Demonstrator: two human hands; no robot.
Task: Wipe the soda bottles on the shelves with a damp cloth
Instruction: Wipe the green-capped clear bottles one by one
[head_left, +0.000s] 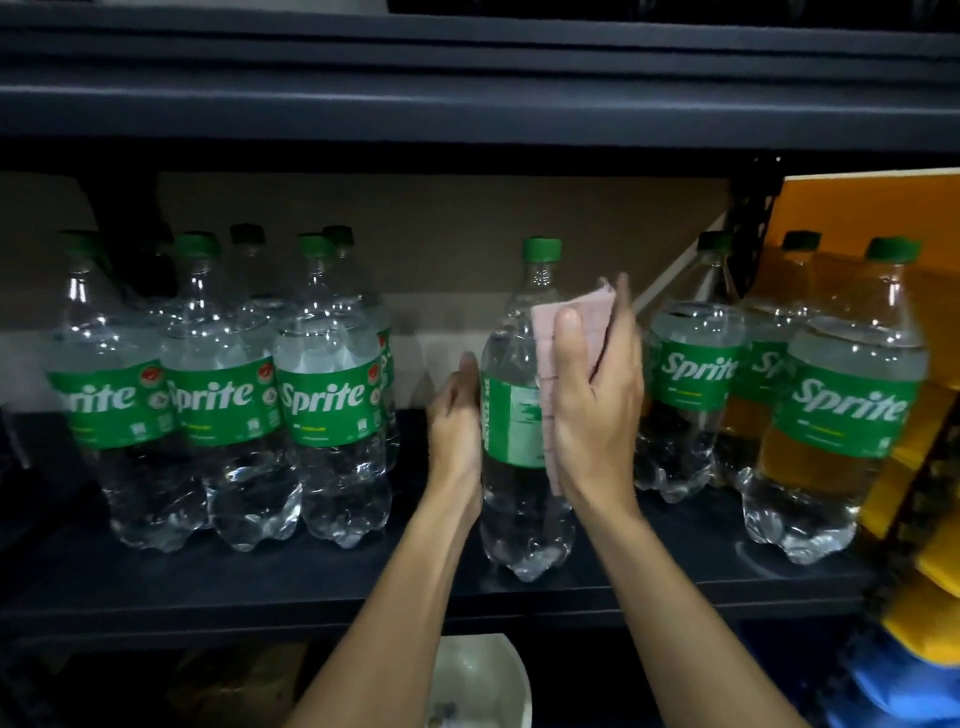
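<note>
One Sprite bottle (511, 431) stands on the shelf (363, 577) between the hands: left hand (457, 415) grips its side, right hand (597, 400) clutches a pink cloth (589, 317) (folded) against it. Other bottles (322, 395) flank both hands.

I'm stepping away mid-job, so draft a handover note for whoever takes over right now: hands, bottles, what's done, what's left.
Left hand grips the middle bottle from its left, upright at the shelf front.
Right hand holds the pink cloth against that bottle's right side.
Done: this bottle's wipe is under way; I cannot tell which others are wiped.
Left: finish it, then check the left group and the right group.
</note>
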